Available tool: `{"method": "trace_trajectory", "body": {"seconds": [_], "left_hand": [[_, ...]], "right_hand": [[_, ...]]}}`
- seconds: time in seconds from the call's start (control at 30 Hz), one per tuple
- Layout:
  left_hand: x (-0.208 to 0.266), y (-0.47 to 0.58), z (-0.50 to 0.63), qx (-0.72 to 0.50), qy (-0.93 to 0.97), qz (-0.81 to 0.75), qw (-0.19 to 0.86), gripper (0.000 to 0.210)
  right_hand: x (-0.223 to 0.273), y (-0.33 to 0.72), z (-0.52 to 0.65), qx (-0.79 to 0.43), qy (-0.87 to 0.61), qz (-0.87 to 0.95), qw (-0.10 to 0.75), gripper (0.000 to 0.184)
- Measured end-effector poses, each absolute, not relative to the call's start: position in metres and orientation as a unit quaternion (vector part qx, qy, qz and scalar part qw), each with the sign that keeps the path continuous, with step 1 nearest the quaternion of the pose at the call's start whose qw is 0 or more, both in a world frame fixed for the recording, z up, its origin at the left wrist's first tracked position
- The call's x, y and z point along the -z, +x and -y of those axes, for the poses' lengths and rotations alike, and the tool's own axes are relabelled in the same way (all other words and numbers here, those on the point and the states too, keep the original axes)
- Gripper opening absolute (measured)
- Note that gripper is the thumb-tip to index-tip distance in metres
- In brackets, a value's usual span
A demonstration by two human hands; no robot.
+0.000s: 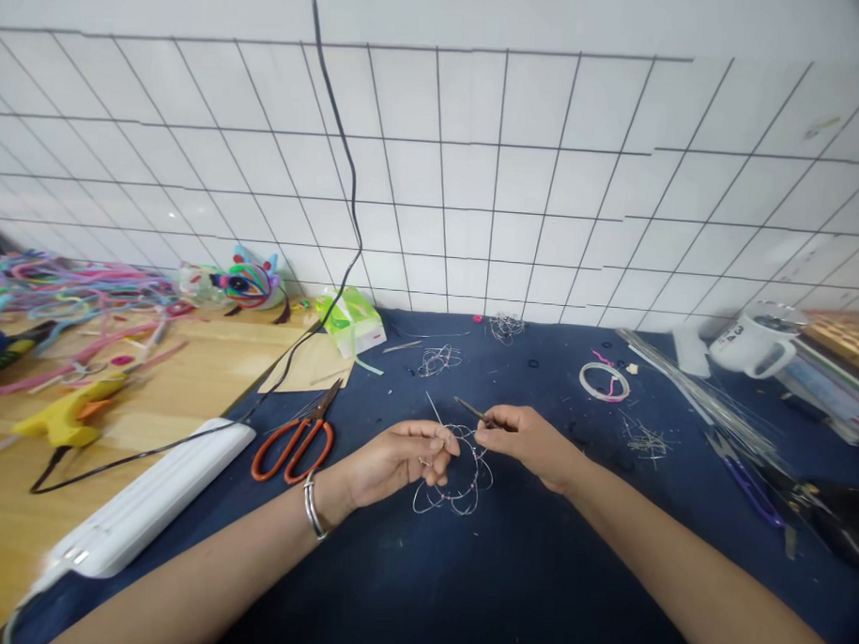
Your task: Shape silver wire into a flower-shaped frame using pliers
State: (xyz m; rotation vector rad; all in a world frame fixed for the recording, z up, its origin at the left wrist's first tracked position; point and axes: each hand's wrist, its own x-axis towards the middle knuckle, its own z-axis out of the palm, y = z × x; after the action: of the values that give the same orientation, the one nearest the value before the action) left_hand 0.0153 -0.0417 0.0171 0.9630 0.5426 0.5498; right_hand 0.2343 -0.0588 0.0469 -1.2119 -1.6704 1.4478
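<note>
My left hand [405, 462], with a silver bangle [315, 508] at the wrist, is pinched on a thin wire ring. The wire ring [458, 497] is bent into petal-like loops and carries small pink beads. One straight wire end [433, 407] sticks up past my left fingers. Just to the right, my right hand [528, 443] is closed around a slim dark pointed tool [471, 408], whose tip points up and left. Its exact kind does not show. My right fingertips are close to the ring's upper right loops; I cannot tell whether they touch.
Orange-handled scissors [295, 444] and a white power strip [159, 496] lie left. A yellow glue gun [70, 411] rests on the wood. Behind are tangled wire pieces [440, 361]. To the right are a tape roll [605, 382], pliers [744, 479] and a white mug [753, 343].
</note>
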Motion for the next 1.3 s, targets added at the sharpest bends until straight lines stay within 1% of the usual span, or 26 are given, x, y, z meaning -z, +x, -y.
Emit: {"method": "trace_trajectory", "body": {"seconds": [0.4, 0.77, 1.03, 1.3], "left_hand": [[-0.012, 0.033, 0.033, -0.291, 0.425, -0.315, 0.797, 0.016], [-0.007, 0.04, 0.019, -0.321, 0.408, -0.342, 0.783, 0.015], [-0.014, 0.029, 0.023, -0.309, 0.425, -0.321, 0.788, 0.019], [-0.018, 0.019, 0.026, -0.307, 0.439, -0.319, 0.782, 0.021]], "right_hand": [[-0.017, 0.251, 0.051, -0.614, -0.458, 0.542, 0.346, 0.014], [-0.018, 0.257, 0.043, -0.64, -0.449, 0.52, 0.344, 0.011], [-0.019, 0.251, 0.048, -0.614, -0.471, 0.541, 0.329, 0.011], [-0.019, 0.244, 0.053, -0.563, -0.495, 0.583, 0.314, 0.016]]}}
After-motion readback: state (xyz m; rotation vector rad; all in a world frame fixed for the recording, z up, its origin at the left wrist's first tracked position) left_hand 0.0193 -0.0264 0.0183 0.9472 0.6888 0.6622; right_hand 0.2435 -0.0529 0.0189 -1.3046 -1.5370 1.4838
